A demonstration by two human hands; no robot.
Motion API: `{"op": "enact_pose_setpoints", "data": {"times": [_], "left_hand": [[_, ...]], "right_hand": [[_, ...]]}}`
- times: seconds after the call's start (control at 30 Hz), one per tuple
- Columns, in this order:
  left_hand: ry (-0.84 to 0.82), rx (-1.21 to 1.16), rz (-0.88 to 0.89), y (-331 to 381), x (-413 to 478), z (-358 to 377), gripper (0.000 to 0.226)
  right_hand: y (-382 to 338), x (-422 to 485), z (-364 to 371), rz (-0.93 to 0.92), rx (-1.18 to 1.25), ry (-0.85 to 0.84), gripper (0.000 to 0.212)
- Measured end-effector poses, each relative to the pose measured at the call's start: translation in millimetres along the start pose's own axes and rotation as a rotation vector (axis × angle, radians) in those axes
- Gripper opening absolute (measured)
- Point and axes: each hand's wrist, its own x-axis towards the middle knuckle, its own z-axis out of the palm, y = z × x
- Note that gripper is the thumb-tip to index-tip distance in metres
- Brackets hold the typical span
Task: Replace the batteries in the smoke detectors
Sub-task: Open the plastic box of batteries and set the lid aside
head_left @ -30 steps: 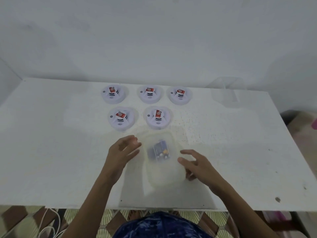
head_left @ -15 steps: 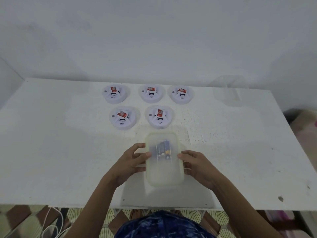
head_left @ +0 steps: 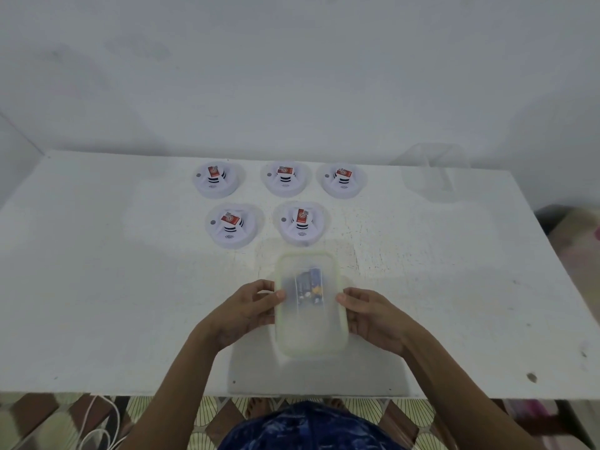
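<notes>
Now that both hands have closed on the battery box (head_left: pixel 311 350), the job has its first real hold. The left hand (head_left: pixel 242 311) grasps the box's left side with its thumb on the lid edge. The right hand (head_left: pixel 373 316) grasps the right side the same way. A second ago the hands were only arriving: the left touched the far left corner and the right reached in, open, beside the near edge. Half a second ago they had just wrapped round the sides. The box has since been squared up so its long axis points straight away from the person. I cannot tell whether it is lifted or sits on the table (head_left: pixel 97 287).

The batteries (head_left: pixel 310 287) lie in the far half of the box, under a lid that is still on. The five smoke detectors (head_left: pixel 301 224) stand in two rows just beyond the box, untouched, in the same places as before. A clear container (head_left: pixel 431 172) sits at the far right edge, unmoved.

I judge that the lid is about to be prised off, so the task has barely begun.
</notes>
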Motion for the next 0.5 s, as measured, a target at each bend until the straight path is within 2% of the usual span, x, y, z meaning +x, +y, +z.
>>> {"op": "enact_pose_setpoints", "data": {"times": [0.1, 0.3, 0.43, 0.5], "left_hand": [[0.061, 0.059, 0.037, -0.9, -1.0, 2.9, 0.033], [0.115, 0.129, 0.019, -0.8, -5.8, 0.2, 0.044], [0.137, 0.175, 0.04, 2.6, -11.0, -0.1, 0.033], [0.133, 0.18, 0.084, 6.1, -15.5, -3.3, 0.02]], "right_hand": [[-4.5, -0.7, 2.2, -0.07, -0.08, 0.03, 0.039], [-4.6, -6.9, 4.9, -0.099, -0.205, 0.142, 0.023], [-2.4, -10.4, 3.9, -0.158, -0.3, 0.24, 0.027], [-4.6, -15.0, 4.3, -0.198, -0.338, 0.268, 0.02]]}}
